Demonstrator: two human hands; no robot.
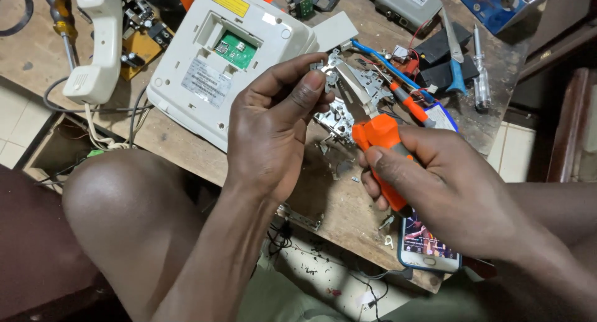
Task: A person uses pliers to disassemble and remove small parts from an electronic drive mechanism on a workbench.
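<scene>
While the worn wooden workbench [186, 141] fills most of the view, its near edge runs diagonally just under both forearms; on it lies the overturned white plastic desk telephone base [205, 54], with a small green circuit board showing in its open hatch, and beside it the white handset [99, 42] near the far left edge. The left hand [270, 129] is raised over the bench edge, wrist bent, thumb and fingers pinching a small thin silver metal piece [323, 70]; the right hand [429, 191] is closed around the orange-handled cutter knife [376, 141], its pale blade pointing up toward that piece. Under the right wrist a blue-edged smartphone [426, 247] hangs over the edge; scattered shiny metal scraps [339, 120] lie just behind the hands, so free room is small.
</scene>
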